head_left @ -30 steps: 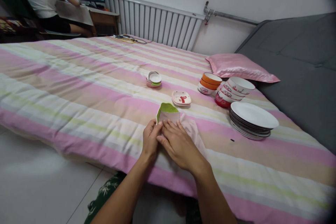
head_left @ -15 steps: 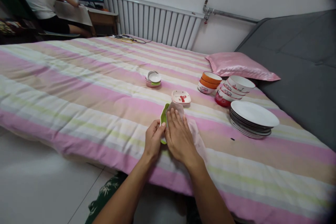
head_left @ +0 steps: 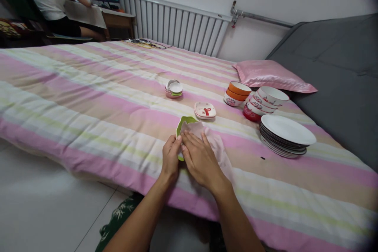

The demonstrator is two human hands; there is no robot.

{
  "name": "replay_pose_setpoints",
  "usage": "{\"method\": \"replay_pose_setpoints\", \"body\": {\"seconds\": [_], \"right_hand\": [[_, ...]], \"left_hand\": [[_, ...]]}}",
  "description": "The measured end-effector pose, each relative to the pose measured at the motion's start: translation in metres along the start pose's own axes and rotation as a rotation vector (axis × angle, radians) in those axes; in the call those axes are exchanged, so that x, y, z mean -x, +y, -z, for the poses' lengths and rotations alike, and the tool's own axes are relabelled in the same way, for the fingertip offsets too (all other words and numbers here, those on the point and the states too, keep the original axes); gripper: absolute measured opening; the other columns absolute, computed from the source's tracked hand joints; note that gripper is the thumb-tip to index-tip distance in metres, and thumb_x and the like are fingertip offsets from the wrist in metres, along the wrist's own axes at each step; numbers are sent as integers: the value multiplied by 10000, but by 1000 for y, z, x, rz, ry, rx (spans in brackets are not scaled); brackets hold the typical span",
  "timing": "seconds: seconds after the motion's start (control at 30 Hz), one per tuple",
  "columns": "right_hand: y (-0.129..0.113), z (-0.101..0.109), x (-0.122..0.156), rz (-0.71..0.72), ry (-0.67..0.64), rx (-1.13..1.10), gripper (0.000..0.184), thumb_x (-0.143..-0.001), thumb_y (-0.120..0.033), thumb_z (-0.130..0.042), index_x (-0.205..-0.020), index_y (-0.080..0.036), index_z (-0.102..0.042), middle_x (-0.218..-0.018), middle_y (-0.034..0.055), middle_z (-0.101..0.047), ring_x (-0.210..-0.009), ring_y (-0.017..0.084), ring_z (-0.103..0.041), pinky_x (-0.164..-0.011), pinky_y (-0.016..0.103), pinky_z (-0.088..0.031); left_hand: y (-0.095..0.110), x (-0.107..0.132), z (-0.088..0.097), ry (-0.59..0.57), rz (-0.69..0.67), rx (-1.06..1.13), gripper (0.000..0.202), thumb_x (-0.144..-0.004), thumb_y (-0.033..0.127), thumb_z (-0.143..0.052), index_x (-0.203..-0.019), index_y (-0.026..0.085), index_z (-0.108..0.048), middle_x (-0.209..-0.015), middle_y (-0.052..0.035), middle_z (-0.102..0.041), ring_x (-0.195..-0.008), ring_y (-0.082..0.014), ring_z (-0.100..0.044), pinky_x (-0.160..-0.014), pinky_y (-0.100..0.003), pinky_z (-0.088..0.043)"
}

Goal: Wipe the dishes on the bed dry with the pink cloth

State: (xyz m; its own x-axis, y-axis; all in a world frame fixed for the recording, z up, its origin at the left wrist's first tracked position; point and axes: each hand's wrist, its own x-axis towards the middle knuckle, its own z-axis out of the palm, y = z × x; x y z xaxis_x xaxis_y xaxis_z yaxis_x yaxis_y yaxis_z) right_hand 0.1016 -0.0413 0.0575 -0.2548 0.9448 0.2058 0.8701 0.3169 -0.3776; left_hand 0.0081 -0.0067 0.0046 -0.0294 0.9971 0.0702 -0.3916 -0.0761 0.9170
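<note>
My left hand [head_left: 171, 156] grips the near left rim of a green dish [head_left: 186, 119] with a wavy white edge, thumb on top. A pale pink cloth [head_left: 217, 143] lies inside the dish and drapes over its right side. On the cloth my right hand [head_left: 200, 157] lies flat, its fingers stretched out and pressing into the dish. Much of the dish is hidden under the cloth and hands. Just beyond it are stacked square dishes [head_left: 205, 110] with a red print.
Small bowls [head_left: 174, 88] are stacked farther back. To the right stand orange-topped bowls [head_left: 236, 92], red-and-white bowls [head_left: 261, 104] and a pile of plates [head_left: 286, 134]. Behind them lies a pink pillow [head_left: 271, 74] on the striped bed [head_left: 97, 114]. A person [head_left: 47, 0] sits at a desk far left.
The green dish now faces up more, showing more of its far rim. My right hand and the cloth have shifted slightly left and down over it.
</note>
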Motion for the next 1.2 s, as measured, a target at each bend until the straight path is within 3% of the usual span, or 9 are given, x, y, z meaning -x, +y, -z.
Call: {"method": "replay_pose_setpoints", "body": {"seconds": [0.13,0.47,0.63,0.87,1.03,1.2], "right_hand": [[-2,4,3,32,-26,-26,408,-932,-229,-314,-1290,-160,-497,-1341,94,-517,-1261,170,-438,-1142,430,-119],[-11,14,14,106,-102,-78,397,-859,-66,-362,-1174,-192,-568,-1074,59,-663,-1092,162,-551,-1088,394,-237],[-11,14,14,102,-91,-78,435,-830,-18,-357,-1143,-209,-590,-1060,51,-673,-1047,163,-581,-1065,370,-282],[-5,20,14,67,-85,-131,517,-767,24,-377,-1119,-248,-638,-1075,19,-689,-1016,178,-613,-909,306,-435],[2,28,17,78,-100,-252,507,-798,0,-392,-1149,-280,-626,-1102,-15,-684,-1017,153,-627,-912,293,-450],[1,35,17,81,-108,-369,373,-841,-100,-459,-1115,-274,-644,-1085,-6,-690,-1008,157,-629,-913,305,-454]], "left_hand": [[-1,-1,1,47,-19,7,250,-787,346,-564,-630,176,-469,-640,37,-452,-624,-105,-408,-622,-225,-364],[5,1,-5,103,13,7,300,-767,349,-557,-595,193,-367,-578,56,-334,-551,-90,-315,-521,-216,-307],[4,1,-5,112,19,8,315,-761,354,-563,-590,194,-352,-572,60,-312,-527,-85,-290,-500,-215,-283],[4,2,-5,138,7,-35,336,-755,366,-572,-574,197,-344,-561,64,-288,-508,-86,-257,-480,-222,-246],[2,-2,-3,186,11,-10,337,-761,391,-567,-588,197,-353,-585,57,-303,-538,-93,-287,-508,-220,-279],[5,-3,-2,194,5,23,323,-786,378,-555,-601,192,-368,-597,54,-315,-550,-91,-302,-516,-213,-300]]}}
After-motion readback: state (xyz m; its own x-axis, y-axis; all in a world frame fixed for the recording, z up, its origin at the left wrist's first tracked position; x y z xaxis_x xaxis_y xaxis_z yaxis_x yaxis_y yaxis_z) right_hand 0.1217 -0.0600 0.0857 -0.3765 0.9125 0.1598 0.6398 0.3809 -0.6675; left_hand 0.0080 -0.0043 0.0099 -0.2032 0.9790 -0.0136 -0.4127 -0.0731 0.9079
